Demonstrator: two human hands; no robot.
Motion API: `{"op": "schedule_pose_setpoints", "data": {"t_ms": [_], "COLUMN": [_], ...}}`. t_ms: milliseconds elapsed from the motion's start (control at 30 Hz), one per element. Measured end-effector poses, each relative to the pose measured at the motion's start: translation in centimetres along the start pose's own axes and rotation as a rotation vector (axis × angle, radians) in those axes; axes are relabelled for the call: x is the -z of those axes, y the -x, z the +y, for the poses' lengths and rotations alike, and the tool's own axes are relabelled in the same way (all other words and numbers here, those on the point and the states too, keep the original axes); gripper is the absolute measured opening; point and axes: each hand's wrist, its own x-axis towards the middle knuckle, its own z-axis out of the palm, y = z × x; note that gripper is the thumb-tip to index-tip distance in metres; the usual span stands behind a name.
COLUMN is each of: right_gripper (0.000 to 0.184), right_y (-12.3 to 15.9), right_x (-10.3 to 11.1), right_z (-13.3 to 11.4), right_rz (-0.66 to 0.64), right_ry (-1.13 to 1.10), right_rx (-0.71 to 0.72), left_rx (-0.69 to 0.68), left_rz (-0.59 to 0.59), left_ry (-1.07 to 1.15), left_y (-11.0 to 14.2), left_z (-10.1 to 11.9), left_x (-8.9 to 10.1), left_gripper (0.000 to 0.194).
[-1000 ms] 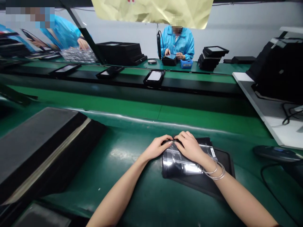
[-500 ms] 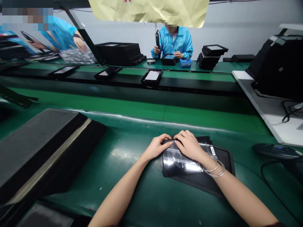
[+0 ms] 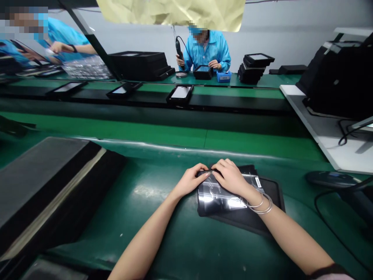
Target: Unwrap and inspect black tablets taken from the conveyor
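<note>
A black tablet in a clear glossy plastic bag (image 3: pixel 221 199) lies on a black mat (image 3: pixel 271 202) on the green bench. My left hand (image 3: pixel 190 180) pinches the bag's far left corner, fingers curled. My right hand (image 3: pixel 231 177), with thin bangles at the wrist, rests curled on the bag's far edge beside the left. The fingertips of both meet at the bag's top edge.
A long black foam tray stack (image 3: pixel 52 186) sits at my left. A black scanner with cable (image 3: pixel 332 179) lies at right, below a white shelf (image 3: pixel 320 128). Tablets (image 3: pixel 180 94) ride the black conveyor. Across it, a person in blue (image 3: pixel 206 50) holds a hanging screwdriver.
My hands have stayed on the bag's far edge with hardly any shift. The person opposite took the hanging screwdriver and raised it. The view drifted slightly right.
</note>
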Motion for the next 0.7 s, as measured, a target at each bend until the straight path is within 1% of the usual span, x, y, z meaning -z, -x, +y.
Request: {"op": "schedule_pose_setpoints", "data": {"t_ms": [167, 533, 700], "right_gripper": [0.021, 0.02, 0.019], "right_y": [-0.01, 0.06, -0.13], "right_x": [-0.07, 0.15, 0.15], "right_z": [-0.04, -0.08, 0.07], "right_rz": [-0.002, -0.03, -0.037], "right_ry": [0.007, 0.008, -0.006], "right_rx": [-0.007, -0.008, -0.011], "left_rx": [0.006, 0.021, 0.077], "left_rz": [0.013, 0.003, 0.003], "left_ry": [0.002, 0.035, 0.068], "left_y": [-0.02, -0.04, -0.01], "left_z": [0.09, 0.06, 0.39], "left_x": [-0.05, -0.22, -0.01], "left_gripper": [0.024, 0.024, 0.028]}}
